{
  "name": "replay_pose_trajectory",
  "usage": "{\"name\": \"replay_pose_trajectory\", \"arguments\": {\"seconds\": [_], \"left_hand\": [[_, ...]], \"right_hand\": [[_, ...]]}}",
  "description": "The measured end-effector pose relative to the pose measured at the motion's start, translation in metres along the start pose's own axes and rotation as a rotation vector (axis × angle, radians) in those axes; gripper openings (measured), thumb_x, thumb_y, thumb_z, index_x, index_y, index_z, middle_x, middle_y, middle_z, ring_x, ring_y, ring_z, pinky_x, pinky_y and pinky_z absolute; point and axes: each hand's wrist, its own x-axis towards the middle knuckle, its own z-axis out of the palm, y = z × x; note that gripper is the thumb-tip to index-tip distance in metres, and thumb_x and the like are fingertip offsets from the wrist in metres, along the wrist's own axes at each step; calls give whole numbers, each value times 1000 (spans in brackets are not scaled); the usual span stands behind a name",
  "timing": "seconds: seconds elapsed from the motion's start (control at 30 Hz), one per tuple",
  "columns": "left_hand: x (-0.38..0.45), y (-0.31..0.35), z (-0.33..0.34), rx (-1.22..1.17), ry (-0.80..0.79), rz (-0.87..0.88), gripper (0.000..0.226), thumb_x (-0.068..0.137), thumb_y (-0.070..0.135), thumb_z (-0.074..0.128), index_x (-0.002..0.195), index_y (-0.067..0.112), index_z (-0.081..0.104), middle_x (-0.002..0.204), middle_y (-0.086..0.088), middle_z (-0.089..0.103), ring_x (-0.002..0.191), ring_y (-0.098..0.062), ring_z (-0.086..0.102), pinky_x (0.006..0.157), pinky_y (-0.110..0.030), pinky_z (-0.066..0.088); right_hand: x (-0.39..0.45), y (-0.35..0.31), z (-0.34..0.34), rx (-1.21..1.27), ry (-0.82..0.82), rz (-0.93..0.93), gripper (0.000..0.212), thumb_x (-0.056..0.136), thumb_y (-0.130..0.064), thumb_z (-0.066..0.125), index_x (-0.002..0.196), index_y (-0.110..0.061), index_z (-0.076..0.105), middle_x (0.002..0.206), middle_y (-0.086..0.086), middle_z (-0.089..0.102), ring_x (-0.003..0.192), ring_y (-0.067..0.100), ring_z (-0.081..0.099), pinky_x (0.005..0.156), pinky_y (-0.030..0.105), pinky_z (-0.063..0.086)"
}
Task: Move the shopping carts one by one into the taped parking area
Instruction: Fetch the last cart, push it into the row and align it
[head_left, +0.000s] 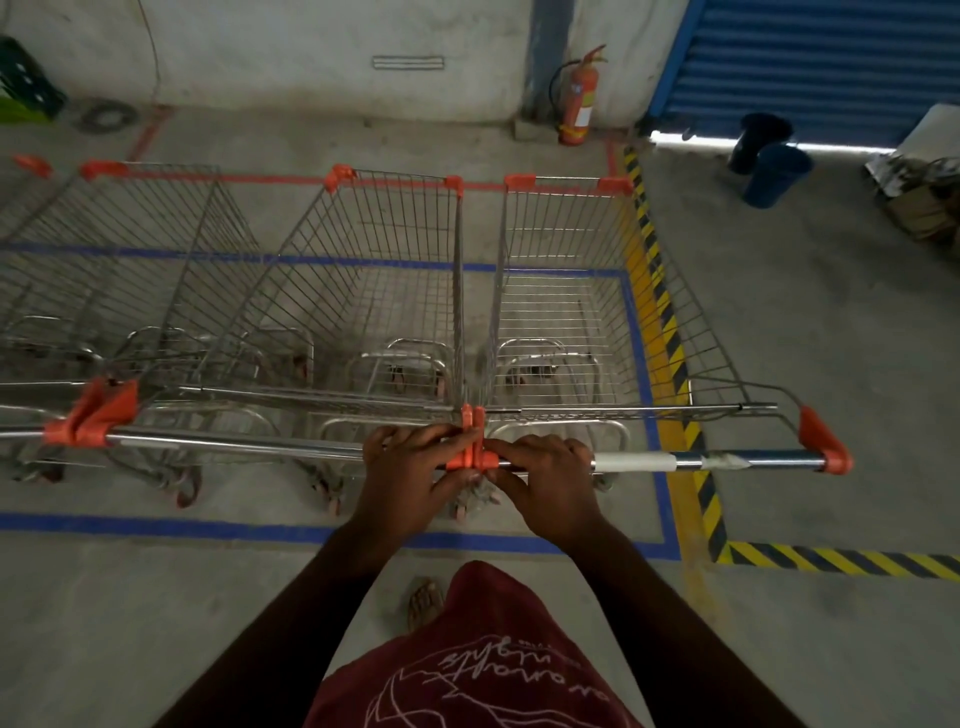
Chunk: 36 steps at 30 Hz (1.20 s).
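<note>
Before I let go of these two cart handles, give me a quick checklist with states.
1. Left hand grips middle cart's handle: ok.
2. Right hand grips right cart's handle: ok.
3. Handles lined up, orange end caps meeting: ok.
4. Rear wheels inside blue tape: ok.
5. Right cart inside the blue tape's right edge: not ok, basket overhangs yellow-black tape.
6. Front wheels' position: cannot tell.

Looks like a store's back storage bay. Bare concrete floor (831, 332), blue roller shutter (831, 57), fire extinguisher (579, 98), parked shopping carts (374, 280).
</note>
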Motion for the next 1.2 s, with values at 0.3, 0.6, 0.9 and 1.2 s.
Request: {"name": "replay_pose_trajectory", "arguments": {"seconds": [0.3, 0.6, 0.9, 1.2], "left_hand": [[-2, 5, 4, 83, 18, 15, 43, 94, 62, 51, 132, 48, 65, 127, 18, 65, 114, -11, 63, 105, -48, 30], [-1, 7, -2, 65, -23, -24, 47, 94, 68, 44, 134, 51, 62, 131, 20, 64, 117, -8, 62, 110, -47, 24], [-2, 6, 2, 101, -1, -39, 51, 92, 70, 49, 141, 58, 52, 132, 21, 64, 119, -9, 61, 105, -48, 36], [-16, 21, 1, 83, 146, -134, 50, 83, 57, 64, 128, 37, 66, 131, 11, 69, 119, -16, 65, 102, -52, 44]], "right_hand": [[-3, -5, -4, -17, -23, 5, 41, 92, -59, 45, 121, -46, 69, 91, -11, 73, 87, 19, 65, 86, 43, 40], [-8, -4, 0, -55, 8, -12, 39, 92, -60, 45, 118, -46, 70, 87, -13, 71, 84, 18, 65, 82, 42, 41], [-7, -1, -1, -27, -21, -40, 39, 92, -60, 50, 122, -44, 69, 101, -10, 74, 97, 22, 68, 95, 45, 39], [-18, -9, -12, 75, 109, -69, 54, 77, -36, 76, 130, -29, 65, 123, -6, 71, 115, 24, 64, 109, 51, 32]]}}
